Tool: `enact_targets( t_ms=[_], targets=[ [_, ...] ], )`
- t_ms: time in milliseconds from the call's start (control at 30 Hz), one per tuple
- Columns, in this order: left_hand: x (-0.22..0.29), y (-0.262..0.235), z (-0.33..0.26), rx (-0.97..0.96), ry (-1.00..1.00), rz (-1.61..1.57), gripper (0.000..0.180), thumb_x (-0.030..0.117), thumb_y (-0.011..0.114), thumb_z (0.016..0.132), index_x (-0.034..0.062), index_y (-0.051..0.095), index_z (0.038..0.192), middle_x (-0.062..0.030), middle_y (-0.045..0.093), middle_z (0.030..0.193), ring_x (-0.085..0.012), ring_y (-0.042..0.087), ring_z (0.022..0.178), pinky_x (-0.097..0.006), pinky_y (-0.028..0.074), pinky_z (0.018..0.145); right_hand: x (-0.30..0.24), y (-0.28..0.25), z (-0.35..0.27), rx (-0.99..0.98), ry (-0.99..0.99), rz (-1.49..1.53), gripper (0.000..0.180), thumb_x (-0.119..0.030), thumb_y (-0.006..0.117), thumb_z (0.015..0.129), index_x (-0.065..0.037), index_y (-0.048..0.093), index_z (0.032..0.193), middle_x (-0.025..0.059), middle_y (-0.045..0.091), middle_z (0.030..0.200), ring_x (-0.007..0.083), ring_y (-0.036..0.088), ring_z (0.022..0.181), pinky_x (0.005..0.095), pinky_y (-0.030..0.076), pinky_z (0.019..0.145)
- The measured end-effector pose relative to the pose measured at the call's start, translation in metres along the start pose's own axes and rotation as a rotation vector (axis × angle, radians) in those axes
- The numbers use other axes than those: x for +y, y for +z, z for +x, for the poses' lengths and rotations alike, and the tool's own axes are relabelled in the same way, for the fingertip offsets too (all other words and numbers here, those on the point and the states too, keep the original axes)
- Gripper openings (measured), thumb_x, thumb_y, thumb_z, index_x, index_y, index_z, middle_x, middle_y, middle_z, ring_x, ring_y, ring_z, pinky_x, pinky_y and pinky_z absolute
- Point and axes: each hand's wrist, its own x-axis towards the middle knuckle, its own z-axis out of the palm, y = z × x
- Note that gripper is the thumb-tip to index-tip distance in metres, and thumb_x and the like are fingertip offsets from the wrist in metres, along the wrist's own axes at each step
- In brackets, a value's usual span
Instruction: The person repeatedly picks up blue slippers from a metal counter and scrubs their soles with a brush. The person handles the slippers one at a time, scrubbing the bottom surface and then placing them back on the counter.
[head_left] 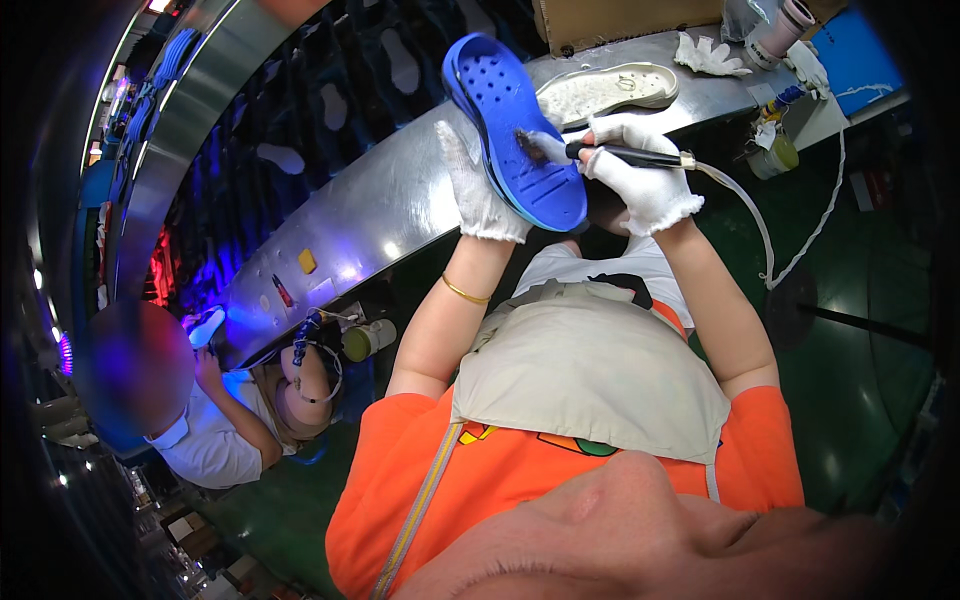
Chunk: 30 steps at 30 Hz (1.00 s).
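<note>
My left hand (474, 200), in a white knit glove, grips a blue shoe sole (500, 90) by its left edge. The sole is tilted, its inner face toward me, with round holes at the far end and grooves at the near end. In my right hand (648, 190), also gloved, is a black-handled brush (640, 157) with a pale hose at its back end. The brush tip meets the middle of the sole, beside a dark wet-looking patch. Just behind, a white shoe sole (615, 90) lies on the metal ledge (390, 185).
A dark conveyor (370, 65) carrying several soles runs beyond the ledge. A loose white glove (710, 55), a pink tumbler (780, 30) and a cardboard box (640, 22) stand right. The hose (745, 200) loops down right. Another person (220, 420) sits left, near a jar (368, 340).
</note>
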Motion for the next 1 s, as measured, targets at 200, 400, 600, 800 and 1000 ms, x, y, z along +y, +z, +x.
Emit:
enact_targets(
  t_ms=[200,400,600,800,1000],
  targets=[
    [-0.005,-0.015,0.004,-0.222,-0.152,-0.075,0.084,0.075,0.032,0.080,0.0103,0.041,0.132,-0.0153,0.052,0.121,-0.0353,0.059,0.093,-0.052,0.051,0.081,0.004,0.018,-0.015,-0.025,-0.282,-0.095,0.015,0.003,0.066,0.075,-0.002,0.059,0.088,0.0055,0.063,0.086,0.0108,0.059,0.082,0.0272,0.049,0.079],
    [0.005,-0.030,0.018,-0.082,0.001,0.058,0.081,0.073,0.031,0.083,0.0112,0.039,0.135,-0.0149,0.049,0.129,-0.0339,0.055,0.107,-0.050,0.046,0.092,0.012,0.011,-0.017,-0.041,-0.012,0.014,0.009,-0.002,0.064,0.078,0.000,0.061,0.087,0.0063,0.064,0.087,0.0102,0.060,0.081,0.0268,0.049,0.079],
    [0.004,-0.009,0.010,-0.154,0.101,0.161,0.077,0.069,0.033,0.085,0.0120,0.039,0.136,-0.0138,0.048,0.131,-0.0334,0.049,0.116,-0.047,0.043,0.096,0.002,0.022,-0.025,-0.199,0.014,0.111,0.009,0.000,0.059,0.080,-0.001,0.059,0.089,0.0063,0.061,0.087,0.0112,0.060,0.082,0.0253,0.049,0.076],
    [0.019,-0.006,0.016,-0.358,-0.161,-0.109,0.075,0.066,0.033,0.086,0.0102,0.039,0.136,-0.0165,0.047,0.131,-0.0372,0.047,0.117,-0.046,0.044,0.095,0.005,0.009,-0.013,-0.208,0.001,0.091,0.009,0.003,0.061,0.077,-0.002,0.059,0.085,0.0066,0.061,0.090,0.0110,0.058,0.079,0.0261,0.050,0.075],
    [0.025,-0.003,0.019,-0.246,-0.127,0.030,0.075,0.065,0.036,0.086,0.0075,0.039,0.135,-0.0186,0.051,0.126,-0.0352,0.053,0.112,-0.051,0.044,0.096,0.007,0.002,-0.004,-0.264,-0.051,0.019,0.010,0.001,0.060,0.077,-0.003,0.059,0.086,0.0050,0.061,0.088,0.0083,0.058,0.076,0.0237,0.049,0.071]
  ],
)
